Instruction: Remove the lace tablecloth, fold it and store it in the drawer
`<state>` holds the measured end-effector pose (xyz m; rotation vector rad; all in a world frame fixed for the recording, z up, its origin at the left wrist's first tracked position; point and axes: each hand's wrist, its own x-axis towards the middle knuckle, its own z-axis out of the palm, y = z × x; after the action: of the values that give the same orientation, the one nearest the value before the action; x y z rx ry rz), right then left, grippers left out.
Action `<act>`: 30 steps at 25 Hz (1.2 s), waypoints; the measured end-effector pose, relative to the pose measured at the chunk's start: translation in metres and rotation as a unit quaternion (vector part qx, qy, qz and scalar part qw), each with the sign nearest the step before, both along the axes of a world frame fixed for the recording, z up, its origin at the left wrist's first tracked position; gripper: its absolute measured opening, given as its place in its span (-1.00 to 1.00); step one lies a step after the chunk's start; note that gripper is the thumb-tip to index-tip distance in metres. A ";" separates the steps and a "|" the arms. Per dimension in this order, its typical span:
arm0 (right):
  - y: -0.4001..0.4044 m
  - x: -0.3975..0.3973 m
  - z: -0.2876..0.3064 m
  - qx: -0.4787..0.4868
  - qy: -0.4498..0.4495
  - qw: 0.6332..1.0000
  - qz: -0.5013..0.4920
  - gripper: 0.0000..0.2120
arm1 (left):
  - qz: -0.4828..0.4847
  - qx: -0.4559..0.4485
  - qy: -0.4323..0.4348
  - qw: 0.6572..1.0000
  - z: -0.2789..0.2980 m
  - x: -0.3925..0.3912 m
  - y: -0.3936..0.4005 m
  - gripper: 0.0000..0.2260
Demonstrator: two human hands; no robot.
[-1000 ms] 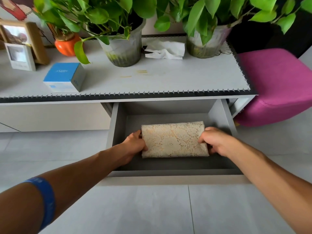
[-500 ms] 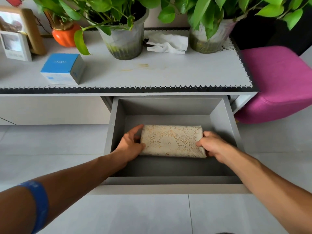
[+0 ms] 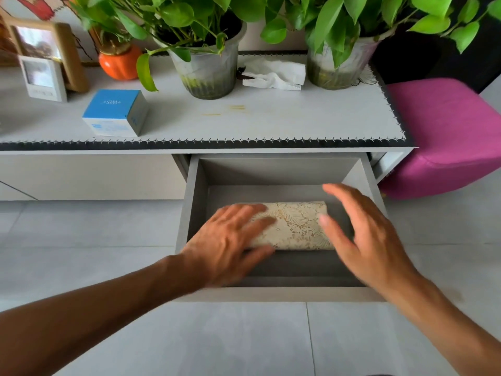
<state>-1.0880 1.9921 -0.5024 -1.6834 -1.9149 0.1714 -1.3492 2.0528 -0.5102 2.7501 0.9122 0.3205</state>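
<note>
Now: folded lace tablecloth (image 3: 295, 226) lies in open drawer (image 3: 375, 185), 2 hands above.
Left hand (image 3: 230, 240) fingers flat on its left end; right hand (image 3: 363, 234) spread, holding nothing. Risk: closing could snag unfolding lace.

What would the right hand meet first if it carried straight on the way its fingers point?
Probably the back wall of the drawer: the right hand points up and away, above the folded lace tablecloth; depth is unclear.

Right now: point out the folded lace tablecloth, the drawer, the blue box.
folded lace tablecloth (image 3: 295, 226), head view, bare middle of its top.
drawer (image 3: 195, 196), head view, left wall.
blue box (image 3: 115, 103), head view, blue top face.
</note>
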 end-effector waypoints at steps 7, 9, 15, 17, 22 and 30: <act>-0.099 -0.005 -0.052 0.132 -0.382 0.888 0.219 -0.48 | -0.347 0.359 0.220 0.838 0.013 -0.016 -0.056 -0.51; -0.098 0.005 -0.058 0.125 -0.398 0.876 0.242 -0.51 | -0.352 0.411 0.252 0.802 0.008 -0.018 -0.055 -0.45; -0.073 0.032 -0.071 0.120 -0.459 0.848 0.237 -0.51 | -0.322 0.469 0.319 0.758 -0.010 -0.021 -0.027 -0.56; -0.051 0.030 -0.075 0.130 -0.456 0.857 0.201 -0.43 | -0.260 0.443 0.326 0.793 -0.017 -0.022 -0.016 -0.55; 0.014 0.039 -0.065 0.075 -0.454 0.883 0.091 -0.28 | -0.106 0.362 0.397 0.836 -0.022 -0.034 0.026 -0.43; 0.079 0.028 -0.029 -0.160 -0.439 0.884 -0.009 -0.15 | 0.081 0.218 0.460 0.857 -0.001 -0.006 0.081 -0.25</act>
<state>-1.0601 2.0716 -0.5312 -2.2402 -2.6147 -0.3781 -1.3554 2.1343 -0.5108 3.2377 1.4052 -0.9888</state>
